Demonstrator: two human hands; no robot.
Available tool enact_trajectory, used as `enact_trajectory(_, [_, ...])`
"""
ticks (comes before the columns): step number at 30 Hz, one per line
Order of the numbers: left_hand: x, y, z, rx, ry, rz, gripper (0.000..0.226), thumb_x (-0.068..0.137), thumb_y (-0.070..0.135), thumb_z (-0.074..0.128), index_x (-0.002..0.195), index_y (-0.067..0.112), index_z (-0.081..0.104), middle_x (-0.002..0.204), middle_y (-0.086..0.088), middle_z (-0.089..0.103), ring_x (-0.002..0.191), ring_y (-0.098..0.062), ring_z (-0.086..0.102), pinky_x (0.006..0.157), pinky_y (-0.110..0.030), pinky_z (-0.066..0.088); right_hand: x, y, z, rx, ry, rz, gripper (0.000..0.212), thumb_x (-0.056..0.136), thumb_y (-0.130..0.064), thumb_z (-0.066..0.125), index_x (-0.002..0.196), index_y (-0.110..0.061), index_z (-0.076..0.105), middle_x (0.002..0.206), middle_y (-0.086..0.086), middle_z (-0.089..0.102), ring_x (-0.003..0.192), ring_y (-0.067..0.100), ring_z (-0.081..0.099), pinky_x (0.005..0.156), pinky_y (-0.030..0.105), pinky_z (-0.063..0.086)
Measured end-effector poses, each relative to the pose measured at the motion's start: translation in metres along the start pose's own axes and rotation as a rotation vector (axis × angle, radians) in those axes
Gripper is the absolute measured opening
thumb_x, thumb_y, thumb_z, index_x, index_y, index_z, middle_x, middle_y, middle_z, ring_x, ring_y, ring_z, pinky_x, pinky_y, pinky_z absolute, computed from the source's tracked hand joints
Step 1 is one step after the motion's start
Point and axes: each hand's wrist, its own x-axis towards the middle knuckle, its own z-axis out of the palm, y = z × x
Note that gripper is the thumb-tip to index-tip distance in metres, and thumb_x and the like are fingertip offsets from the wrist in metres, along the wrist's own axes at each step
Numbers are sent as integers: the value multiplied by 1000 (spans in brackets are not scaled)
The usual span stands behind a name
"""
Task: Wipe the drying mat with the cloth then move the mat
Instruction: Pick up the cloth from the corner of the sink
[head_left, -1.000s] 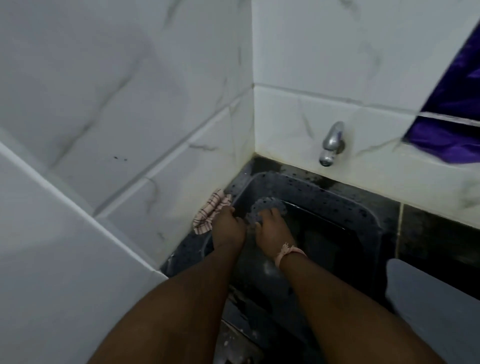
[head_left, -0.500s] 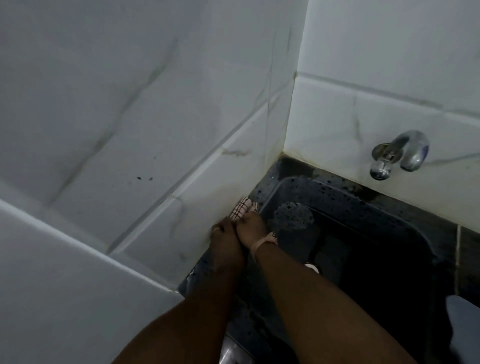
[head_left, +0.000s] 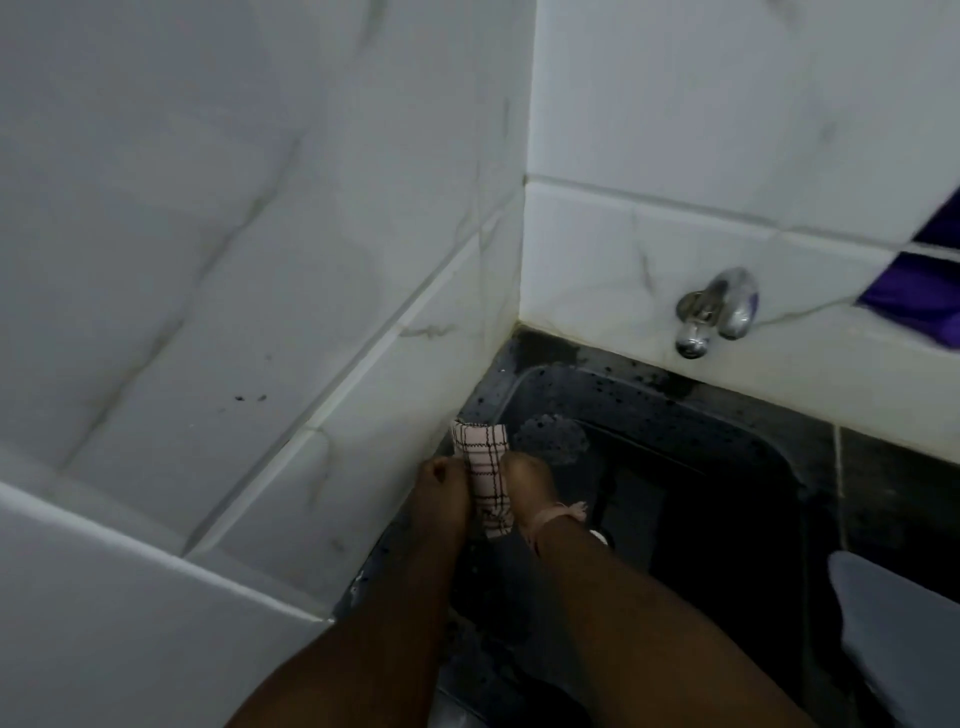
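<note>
I see the cloth (head_left: 485, 480), pale pink with dark check lines, folded into a narrow strip and held upright between my two hands at the left edge of the sink, close against the white tiled side wall (head_left: 291, 291). Its top end stands free above the hands, and its lower end hangs out just below them. My left hand (head_left: 444, 486) grips the strip from its left side with the fingers curled round it; my right hand (head_left: 524, 483) closes on it from the right, knuckles up. The two hands sit almost against each other with only the cloth between them. A pale band (head_left: 558, 514) circles my right wrist.

Just beyond the right hand, a round grey perforated piece (head_left: 553, 439) lies at the sink's near-left corner; I take it for the drying mat, though the blur and dim light keep me from being sure. It lies apart from the cloth, not touched by either hand.

The sink (head_left: 727, 431) is dark, with a rim speckled with droplets or spots. On the back wall above it sits a chrome tap (head_left: 714, 312). Something purple (head_left: 919, 291) shows at the far right edge, and a grey rounded shape (head_left: 904, 623) fills the lower right corner; I cannot tell what either is.
</note>
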Motion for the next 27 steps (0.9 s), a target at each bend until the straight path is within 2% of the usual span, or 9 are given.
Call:
enact_trajectory(4, [-16, 16, 39, -380, -383, -224, 52, 96, 52, 52, 115, 8, 72, 112, -18, 73, 108, -38, 67, 100, -54, 51, -20, 3, -48, 166, 42, -28, 26, 86, -5, 49, 96, 7, 70, 100, 28, 71, 89, 38, 68, 77, 44, 52])
enact_trajectory(8, [-57, 27, 93, -473, -565, -219, 36, 94, 26, 61, 116, -2, 68, 107, -27, 72, 96, -40, 72, 84, -50, 59, -46, -1, -114, 354, 147, -23, 25, 83, -9, 53, 89, 1, 75, 94, 24, 73, 84, 38, 71, 79, 52, 57])
enact_trajectory(10, [-82, 36, 119, -463, -607, -197, 30, 94, 15, 59, 115, -6, 67, 105, -29, 72, 90, -40, 73, 75, -48, 61, -57, -3, -155, 300, 226, -87, 24, 83, -7, 54, 91, -1, 76, 96, 23, 74, 95, 41, 71, 86, 56, 56])
enact_trajectory(13, [-122, 43, 156, -425, -674, -218, 26, 97, 10, 57, 117, -6, 64, 109, -29, 70, 102, -43, 69, 93, -60, 53, -80, 2, -221, 288, 279, -180, 24, 88, -7, 61, 79, -17, 81, 86, 8, 78, 84, 27, 74, 78, 41, 61])
enact_trajectory(15, [-147, 43, 179, -389, -695, -205, 24, 97, 8, 58, 116, -5, 64, 108, -26, 71, 101, -41, 69, 93, -58, 54, -98, 9, -257, 277, 303, -198, 14, 90, -12, 65, 92, -15, 79, 95, 11, 77, 88, 29, 73, 81, 43, 61])
enact_trajectory(17, [-176, 43, 203, -376, -748, -188, 21, 96, 5, 58, 115, -3, 65, 106, -24, 72, 96, -38, 71, 86, -50, 58, -116, 23, -294, 213, 314, -209, 23, 91, -20, 68, 111, -9, 71, 104, 13, 75, 95, 30, 73, 86, 45, 60])
enact_trajectory(20, [-220, 36, 246, -323, -847, -169, 23, 99, 2, 51, 118, -1, 63, 108, -22, 72, 96, -34, 70, 85, -45, 58, -142, 48, -350, 183, 326, -184, 20, 92, -17, 67, 109, -7, 70, 100, 13, 76, 93, 30, 73, 85, 47, 60])
enact_trajectory(24, [-297, 15, 308, -112, -937, -135, 26, 102, 4, 44, 118, 7, 64, 110, -18, 73, 101, -34, 70, 89, -50, 58, -176, 90, -439, 239, 491, -190, 21, 91, -4, 64, 110, -10, 70, 106, 10, 74, 95, 23, 72, 83, 37, 61])
enact_trajectory(27, [-348, 4, 351, -53, -999, -130, 29, 101, 2, 42, 112, 6, 69, 96, -15, 77, 90, -31, 75, 77, -44, 62, -204, 117, -497, 294, 580, -182, 23, 91, -5, 63, 112, -14, 69, 105, 5, 73, 96, 19, 70, 74, 29, 61])
